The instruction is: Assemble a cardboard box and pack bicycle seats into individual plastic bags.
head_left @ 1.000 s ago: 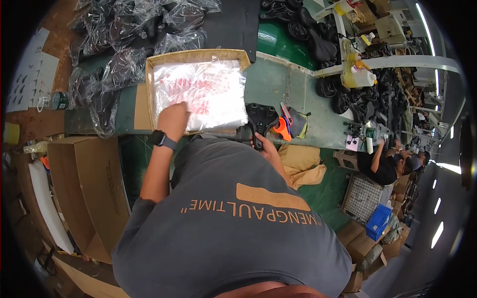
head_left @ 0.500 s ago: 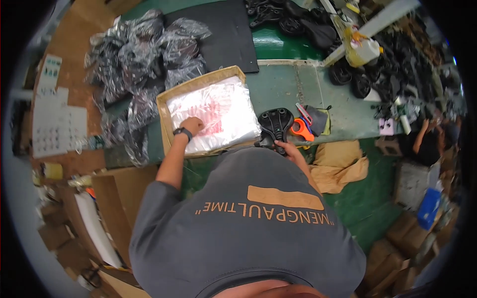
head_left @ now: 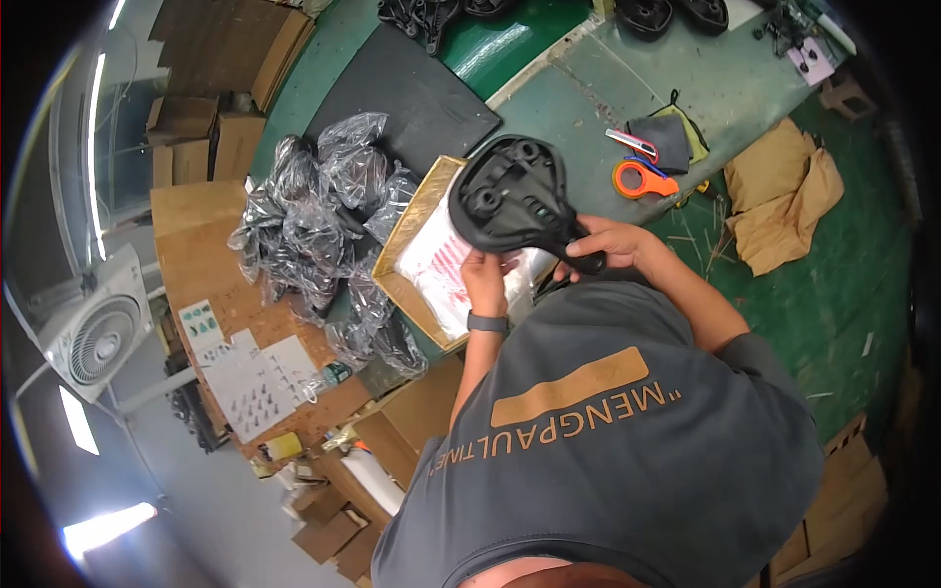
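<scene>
1. Since the earlier frames, both hands have come off the flat pack of clear bags and lifted a black bicycle saddle (head_left: 512, 196), underside up, above the open cardboard box (head_left: 412, 235); before, the left hand lay flat on the bags while the saddle sat on the surface beside the box.
2. Left hand (head_left: 483, 279), wearing a dark wristband, pinches the saddle's near edge from below; right hand (head_left: 610, 245) is closed around its narrow nose end. Both are occupied, so neither is free for a bag.
3. Under the saddle, the stack of clear plastic bags (head_left: 441, 265) with red print fills the box, whose near rim sits at the green surface (head_left: 588, 98) edge.
4. Left of the box, a heap of bagged black parts (head_left: 314, 216) crowds it closely, leaving little room there.
5. Right of the saddle, the surface is more open as far as an orange tape dispenser (head_left: 639, 178) and a dark pouch (head_left: 668, 139).
6. Farther off lie a black mat (head_left: 412, 98) and more saddles at the far edge.
</scene>
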Tool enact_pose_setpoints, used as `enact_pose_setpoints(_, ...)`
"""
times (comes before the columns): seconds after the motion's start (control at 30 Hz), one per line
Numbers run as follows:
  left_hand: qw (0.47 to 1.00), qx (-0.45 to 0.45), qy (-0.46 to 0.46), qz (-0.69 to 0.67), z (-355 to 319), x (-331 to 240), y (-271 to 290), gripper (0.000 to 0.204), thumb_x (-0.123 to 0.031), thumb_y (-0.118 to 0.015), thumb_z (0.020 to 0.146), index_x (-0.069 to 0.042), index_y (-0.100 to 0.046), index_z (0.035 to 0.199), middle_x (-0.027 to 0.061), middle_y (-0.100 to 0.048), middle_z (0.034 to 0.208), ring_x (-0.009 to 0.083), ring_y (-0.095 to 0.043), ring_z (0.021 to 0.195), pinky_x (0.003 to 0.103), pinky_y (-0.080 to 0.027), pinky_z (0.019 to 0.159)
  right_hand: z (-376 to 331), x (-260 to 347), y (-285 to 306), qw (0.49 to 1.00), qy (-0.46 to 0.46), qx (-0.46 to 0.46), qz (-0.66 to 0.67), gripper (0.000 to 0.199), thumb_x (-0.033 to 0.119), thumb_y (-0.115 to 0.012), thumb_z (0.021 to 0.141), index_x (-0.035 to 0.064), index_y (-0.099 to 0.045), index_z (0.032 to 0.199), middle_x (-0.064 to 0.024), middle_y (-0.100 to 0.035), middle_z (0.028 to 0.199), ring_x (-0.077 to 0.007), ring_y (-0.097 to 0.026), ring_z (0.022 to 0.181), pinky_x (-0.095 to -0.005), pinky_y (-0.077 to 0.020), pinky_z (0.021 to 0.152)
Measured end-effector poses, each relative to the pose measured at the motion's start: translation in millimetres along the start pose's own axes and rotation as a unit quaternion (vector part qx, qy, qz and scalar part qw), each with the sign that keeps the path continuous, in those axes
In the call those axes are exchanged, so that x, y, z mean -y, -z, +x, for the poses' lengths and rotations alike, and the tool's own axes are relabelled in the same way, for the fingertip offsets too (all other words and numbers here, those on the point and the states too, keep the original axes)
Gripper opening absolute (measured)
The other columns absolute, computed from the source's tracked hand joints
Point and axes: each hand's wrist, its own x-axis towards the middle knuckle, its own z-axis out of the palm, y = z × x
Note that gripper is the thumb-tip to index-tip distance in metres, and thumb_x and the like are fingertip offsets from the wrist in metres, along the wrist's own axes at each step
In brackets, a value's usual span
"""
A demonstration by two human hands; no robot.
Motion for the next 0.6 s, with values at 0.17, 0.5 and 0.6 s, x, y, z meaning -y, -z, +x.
enact_pose_setpoints(0.17,0.984,0.135,0.001,0.113,-30.5,13.6,-15.0,0.017,-0.009,-0.056,0.109,0.004,-0.067,0.11,0.0082,-0.073,0.098,0.0172,-0.072,0.082,0.032,-0.063,0.072,26.4,7.1,-13.2,0.997,-0.019,0.058,-0.051,0.06,0.009,-0.073,0.097,0.0059,-0.043,0.149,-0.0142,-0.066,0.124,-0.0257,-0.074,0.1,-0.0363,-0.0634,0.077)
enact_pose_setpoints(0.5,0.838,0.123,0.155,-0.508,-18.9,-11.2,79.8,0.022,-0.023,-0.052,0.112,-0.012,-0.06,0.096,-0.004,-0.059,0.082,0.0098,-0.056,0.071,0.028,-0.048,0.069,20.9,16.4,1.4,0.995,0.009,0.031,0.089,0.049,0.018,-0.076,0.097,0.0013,-0.053,0.136,-0.0139,-0.066,0.11,-0.0231,-0.068,0.089,-0.0354,-0.0581,0.07)
enact_pose_setpoints(0.6,0.781,0.237,0.149,-0.559,-4.6,-35.5,91.6,0.025,-0.023,-0.048,0.113,-0.01,-0.062,0.098,-0.0027,-0.065,0.087,0.0132,-0.06,0.077,0.033,-0.051,0.077,16.5,39.9,-15.2,0.998,0.024,0.047,0.034,0.055,0.015,-0.077,0.094,0.0024,-0.051,0.141,-0.0142,-0.065,0.111,-0.0231,-0.068,0.089,-0.0366,-0.0572,0.07)
